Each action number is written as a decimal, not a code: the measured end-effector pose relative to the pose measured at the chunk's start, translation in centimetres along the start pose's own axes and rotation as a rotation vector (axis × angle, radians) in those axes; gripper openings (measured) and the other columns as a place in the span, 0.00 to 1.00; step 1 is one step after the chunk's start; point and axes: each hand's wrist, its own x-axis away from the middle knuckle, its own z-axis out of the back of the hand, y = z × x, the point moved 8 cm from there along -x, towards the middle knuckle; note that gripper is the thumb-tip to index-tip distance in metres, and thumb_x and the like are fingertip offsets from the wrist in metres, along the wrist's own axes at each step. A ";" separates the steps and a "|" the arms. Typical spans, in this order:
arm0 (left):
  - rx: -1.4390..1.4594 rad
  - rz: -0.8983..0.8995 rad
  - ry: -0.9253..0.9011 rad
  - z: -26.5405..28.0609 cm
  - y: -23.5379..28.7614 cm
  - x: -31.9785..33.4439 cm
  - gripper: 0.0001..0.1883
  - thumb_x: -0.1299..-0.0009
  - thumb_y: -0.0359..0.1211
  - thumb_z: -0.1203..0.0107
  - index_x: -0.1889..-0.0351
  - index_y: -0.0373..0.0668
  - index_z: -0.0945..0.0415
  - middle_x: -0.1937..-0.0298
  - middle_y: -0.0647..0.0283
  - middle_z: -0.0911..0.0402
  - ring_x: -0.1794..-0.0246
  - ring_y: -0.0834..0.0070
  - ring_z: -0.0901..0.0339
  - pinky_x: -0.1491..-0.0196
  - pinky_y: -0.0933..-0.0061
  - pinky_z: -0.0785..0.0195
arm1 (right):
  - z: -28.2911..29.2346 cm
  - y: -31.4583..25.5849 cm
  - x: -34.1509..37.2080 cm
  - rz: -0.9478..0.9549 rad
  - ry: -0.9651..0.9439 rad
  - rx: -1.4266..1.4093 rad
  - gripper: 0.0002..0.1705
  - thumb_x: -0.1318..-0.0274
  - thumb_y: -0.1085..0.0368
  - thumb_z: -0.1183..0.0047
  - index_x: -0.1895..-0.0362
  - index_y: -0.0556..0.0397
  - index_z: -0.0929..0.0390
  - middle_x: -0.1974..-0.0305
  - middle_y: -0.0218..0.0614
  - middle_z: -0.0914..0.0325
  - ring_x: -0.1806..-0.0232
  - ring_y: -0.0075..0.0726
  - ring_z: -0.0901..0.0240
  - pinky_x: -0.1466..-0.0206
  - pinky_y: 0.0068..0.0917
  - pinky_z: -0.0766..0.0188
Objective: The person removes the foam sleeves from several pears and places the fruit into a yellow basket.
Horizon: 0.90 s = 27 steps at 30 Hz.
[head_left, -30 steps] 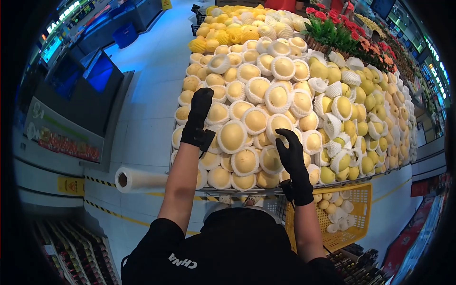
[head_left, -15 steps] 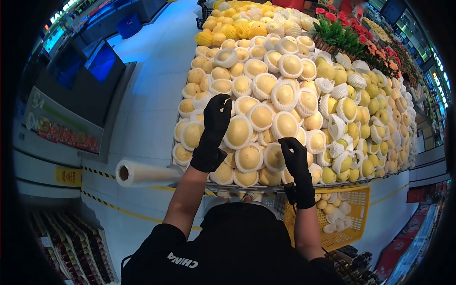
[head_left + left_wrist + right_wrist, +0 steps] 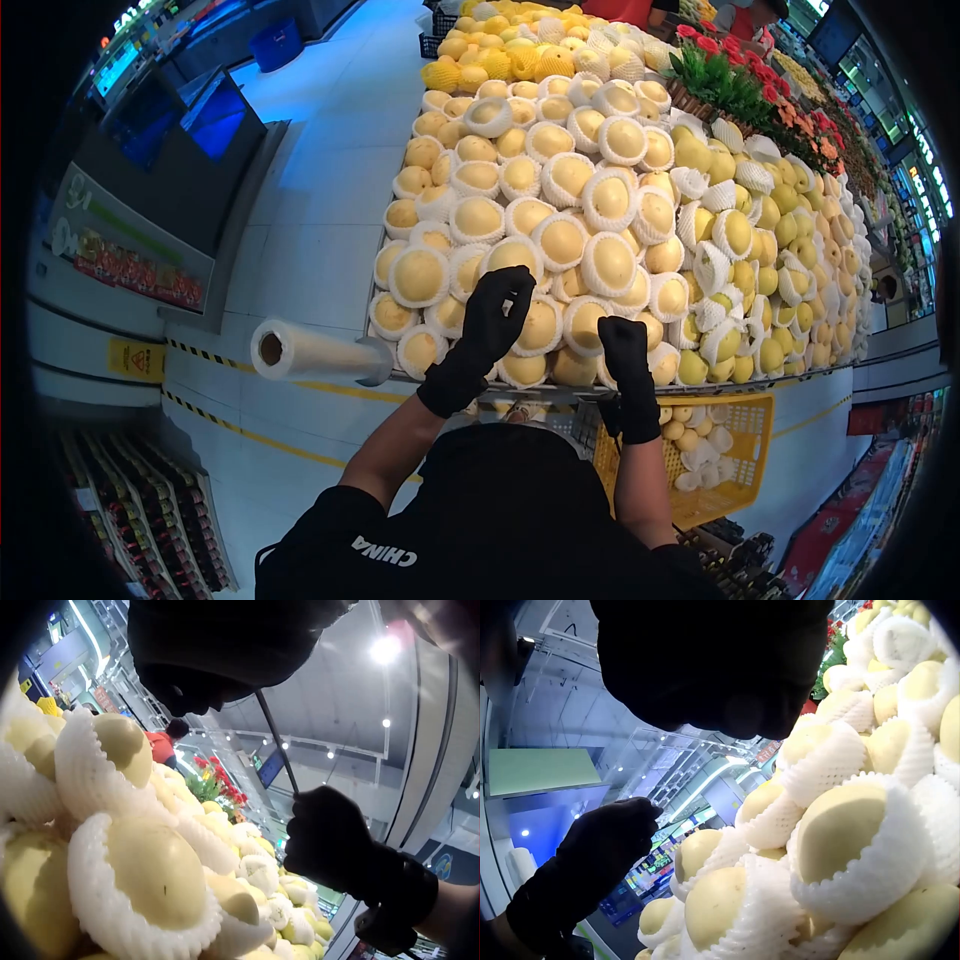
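Observation:
In the head view my left hand (image 3: 500, 312), in a black glove, hovers over the front of a heap of pale yellow pears (image 3: 610, 262), its fingers curled with a small gap inside. My right hand (image 3: 627, 352), also gloved, forms a fist at the front edge of the heap. No pear shows in either hand. In the left wrist view a thin dark line (image 3: 277, 742) runs between the hands; I cannot tell whether they hold it. White foam nets wrap many pears, such as the near pear (image 3: 157, 874) there. The right wrist view shows another netted pear (image 3: 840, 825) below my right hand.
A yellow crate (image 3: 765, 440) with loose fruit and nets stands low at the right. A clear plastic roll (image 3: 315, 352) juts out left of the stand. Greener pears (image 3: 795, 225) lie at the right, red flowers (image 3: 735, 70) behind. People stand beyond the heap.
My left hand has come back toward me and to the right, nearer my right hand. The right hand's fingers, spread at first, have curled into a fist.

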 end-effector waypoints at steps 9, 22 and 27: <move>0.044 0.021 -0.090 1.0 -0.9 2.9 0.09 0.34 0.26 0.43 0.55 0.40 0.24 0.56 0.58 0.20 0.61 0.68 0.22 0.61 0.71 0.27 | -1.8 -0.7 2.1 -0.053 0.043 0.033 0.20 0.39 0.63 0.47 0.80 0.63 0.33 0.84 0.24 0.43 0.78 0.17 0.48 0.76 0.26 0.47; 0.067 0.081 -0.185 3.8 -3.5 5.1 0.09 0.35 0.26 0.42 0.56 0.39 0.23 0.59 0.57 0.20 0.63 0.68 0.21 0.62 0.71 0.27 | -1.9 -0.3 5.6 -0.086 0.152 0.118 0.19 0.40 0.64 0.49 0.80 0.65 0.31 0.87 0.38 0.42 0.82 0.21 0.47 0.78 0.30 0.43; 0.069 0.104 -0.199 4.1 -4.2 6.3 0.10 0.35 0.25 0.42 0.56 0.39 0.23 0.59 0.57 0.20 0.63 0.68 0.22 0.61 0.71 0.27 | -2.0 0.2 7.1 -0.148 0.210 0.052 0.18 0.40 0.65 0.49 0.80 0.65 0.31 0.87 0.37 0.42 0.81 0.20 0.47 0.78 0.29 0.43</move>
